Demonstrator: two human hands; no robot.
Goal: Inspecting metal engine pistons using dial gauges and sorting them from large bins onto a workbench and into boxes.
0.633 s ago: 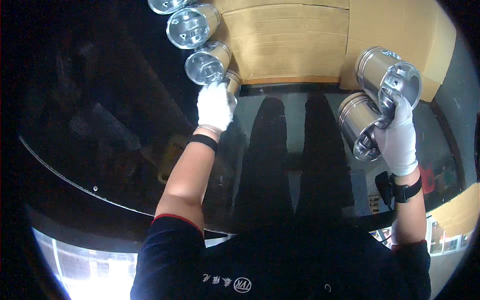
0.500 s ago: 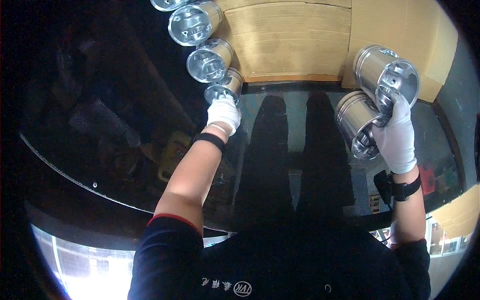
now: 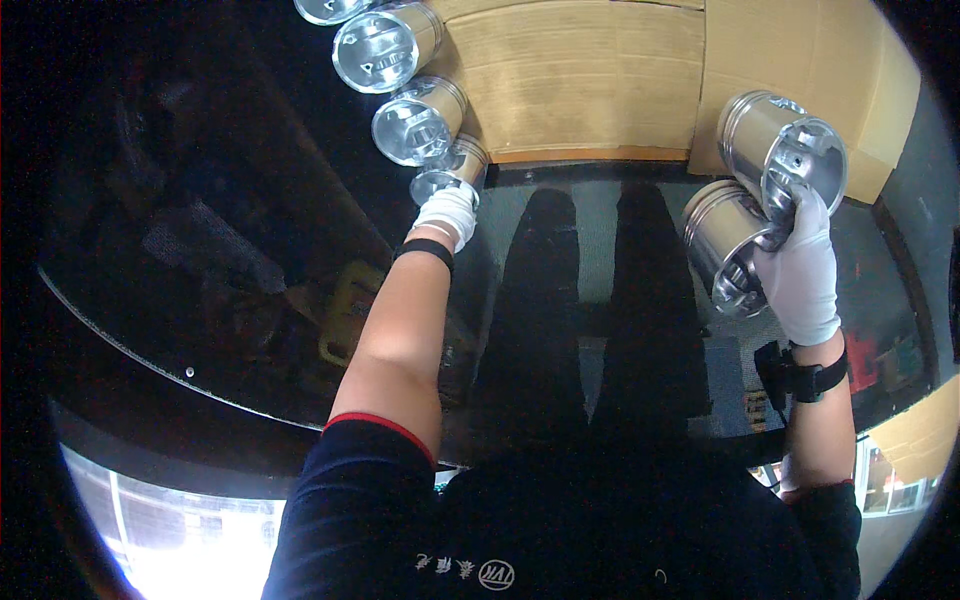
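Observation:
My left hand (image 3: 447,212), in a white glove, is closed at the open end of a silver piston (image 3: 463,160), the nearest in a slanting row at the far left; its fingertips are partly hidden inside. Beyond it lie a second piston (image 3: 412,132) and a third piston (image 3: 376,52), on their sides with hollow ends toward me. On the right, my gloved right hand (image 3: 803,275) grips two pistons together, its fingers hooked into their hollow ends. The upper piston (image 3: 755,135) rests against the lower piston (image 3: 713,230); both show ring grooves at the far end.
Brown cardboard (image 3: 585,85) covers the far middle and right, behind the dark glossy surface (image 3: 590,240). A grey side wall (image 3: 915,190) rises at the right. Another piston (image 3: 335,8) is cut off by the top edge.
My left hand has shifted slightly, its forearm swinging to the right. The two pistons in my right hand have moved a little to the right with it.

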